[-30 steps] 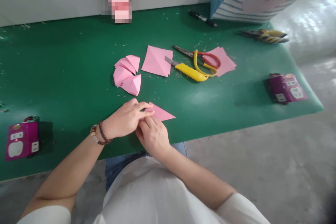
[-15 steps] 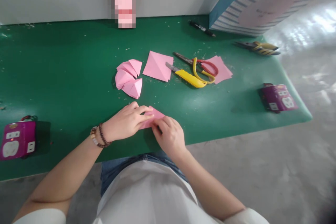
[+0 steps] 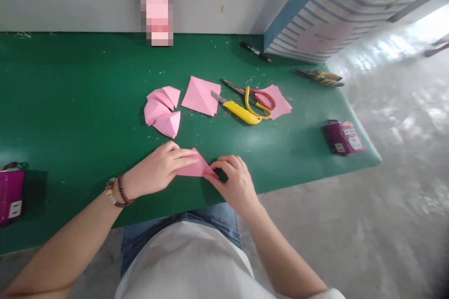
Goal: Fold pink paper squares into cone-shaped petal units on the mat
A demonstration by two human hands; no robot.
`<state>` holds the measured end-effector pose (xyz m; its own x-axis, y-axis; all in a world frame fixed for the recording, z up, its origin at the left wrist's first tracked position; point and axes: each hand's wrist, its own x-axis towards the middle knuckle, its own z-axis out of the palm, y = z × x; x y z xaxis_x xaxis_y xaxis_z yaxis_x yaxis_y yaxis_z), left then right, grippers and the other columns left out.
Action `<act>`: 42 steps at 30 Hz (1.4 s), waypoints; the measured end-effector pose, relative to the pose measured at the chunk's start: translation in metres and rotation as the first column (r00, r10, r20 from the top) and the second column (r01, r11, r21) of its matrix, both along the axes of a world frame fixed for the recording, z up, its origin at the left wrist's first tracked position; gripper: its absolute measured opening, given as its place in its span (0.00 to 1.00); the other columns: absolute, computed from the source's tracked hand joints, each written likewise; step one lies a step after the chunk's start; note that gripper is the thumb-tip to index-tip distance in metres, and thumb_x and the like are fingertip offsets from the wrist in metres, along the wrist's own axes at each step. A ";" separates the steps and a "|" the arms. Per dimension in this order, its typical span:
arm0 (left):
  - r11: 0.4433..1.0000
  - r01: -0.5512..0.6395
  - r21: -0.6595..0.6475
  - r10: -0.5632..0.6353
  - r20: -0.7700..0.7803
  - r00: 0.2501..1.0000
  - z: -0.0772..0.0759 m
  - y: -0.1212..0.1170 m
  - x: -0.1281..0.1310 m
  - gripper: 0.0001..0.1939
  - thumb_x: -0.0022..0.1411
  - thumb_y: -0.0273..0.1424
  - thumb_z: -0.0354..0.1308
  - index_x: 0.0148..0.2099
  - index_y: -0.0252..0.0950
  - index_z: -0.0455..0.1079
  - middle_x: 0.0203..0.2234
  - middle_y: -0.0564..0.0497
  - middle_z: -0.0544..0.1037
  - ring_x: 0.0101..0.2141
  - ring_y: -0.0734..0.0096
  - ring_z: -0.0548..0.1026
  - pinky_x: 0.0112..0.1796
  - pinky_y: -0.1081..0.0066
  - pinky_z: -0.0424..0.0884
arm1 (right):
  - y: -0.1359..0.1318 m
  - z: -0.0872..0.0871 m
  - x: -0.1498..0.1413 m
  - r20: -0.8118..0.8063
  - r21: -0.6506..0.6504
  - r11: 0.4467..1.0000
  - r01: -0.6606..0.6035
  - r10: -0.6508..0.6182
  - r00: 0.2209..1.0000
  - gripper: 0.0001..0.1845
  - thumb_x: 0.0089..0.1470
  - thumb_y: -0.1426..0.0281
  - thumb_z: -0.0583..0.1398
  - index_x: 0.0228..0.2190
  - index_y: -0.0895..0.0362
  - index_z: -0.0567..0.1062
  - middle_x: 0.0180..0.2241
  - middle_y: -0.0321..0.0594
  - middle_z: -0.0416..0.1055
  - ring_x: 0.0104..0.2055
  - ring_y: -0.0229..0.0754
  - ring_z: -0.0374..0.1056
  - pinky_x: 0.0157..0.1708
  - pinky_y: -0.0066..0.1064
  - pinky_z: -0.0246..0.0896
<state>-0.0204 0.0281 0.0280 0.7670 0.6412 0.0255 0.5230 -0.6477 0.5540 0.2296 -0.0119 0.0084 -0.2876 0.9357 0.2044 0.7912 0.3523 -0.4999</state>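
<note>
In the head view, a folded pink paper triangle (image 3: 195, 166) lies on the green table (image 3: 70, 79), its long edge running crosswise before the person and its tip pointing away. The left hand (image 3: 157, 168) lays its extended fingers (image 3: 182, 155) over the left slope, while the right hand (image 3: 236, 182) curls its fingers (image 3: 219, 166) closed on the right corner. Beyond lie folded pink pieces (image 3: 161, 111), a pink square (image 3: 200, 96), and a yellow craft knife (image 3: 242, 113) beside red-and-yellow scissors (image 3: 259, 100).
</note>
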 end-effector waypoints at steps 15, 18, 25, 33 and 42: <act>0.941 -0.179 0.287 0.132 0.176 0.975 -0.004 -0.014 0.021 0.27 0.65 0.24 0.56 0.65 0.40 0.57 0.55 0.43 0.71 0.54 0.58 0.68 0.54 0.55 0.68 | -0.027 0.003 -0.021 0.062 0.154 0.987 0.048 -0.058 0.996 0.08 0.62 0.71 0.57 0.33 0.56 0.76 0.26 0.37 0.73 0.28 0.39 0.67 0.30 0.31 0.60; 0.912 -0.077 0.404 0.046 0.086 0.995 -0.003 -0.016 0.022 0.21 0.66 0.23 0.54 0.59 0.41 0.65 0.54 0.47 0.73 0.58 0.57 0.65 0.58 0.54 0.64 | -0.030 0.001 -0.024 0.072 0.169 0.985 0.022 -0.034 0.997 0.07 0.62 0.71 0.58 0.33 0.57 0.76 0.25 0.37 0.73 0.27 0.38 0.67 0.30 0.31 0.59; 0.846 -0.073 0.528 -0.021 0.169 0.985 0.002 -0.015 0.018 0.10 0.65 0.20 0.53 0.35 0.36 0.73 0.34 0.51 0.78 0.43 0.68 0.75 0.55 0.59 0.69 | -0.026 0.002 -0.010 0.050 0.176 0.965 -0.195 0.189 0.981 0.16 0.58 0.57 0.62 0.41 0.57 0.77 0.37 0.45 0.75 0.37 0.44 0.69 0.36 0.36 0.66; 0.924 -0.087 0.373 0.000 0.227 0.974 -0.002 -0.016 0.011 0.12 0.64 0.18 0.49 0.37 0.35 0.72 0.46 0.47 0.80 0.51 0.66 0.75 0.59 0.53 0.66 | -0.002 0.006 0.012 0.260 0.317 0.866 -0.387 0.313 0.913 0.21 0.55 0.54 0.63 0.46 0.53 0.77 0.57 0.50 0.69 0.66 0.60 0.54 0.59 0.54 0.59; 0.984 0.102 0.147 -0.118 0.108 0.987 -0.005 -0.015 0.005 0.10 0.61 0.20 0.51 0.41 0.32 0.72 0.54 0.42 0.75 0.57 0.59 0.70 0.62 0.49 0.62 | 0.024 0.005 0.017 0.124 0.261 0.780 -0.568 0.557 0.821 0.09 0.62 0.77 0.56 0.38 0.55 0.76 0.43 0.39 0.80 0.56 0.42 0.69 0.58 0.44 0.64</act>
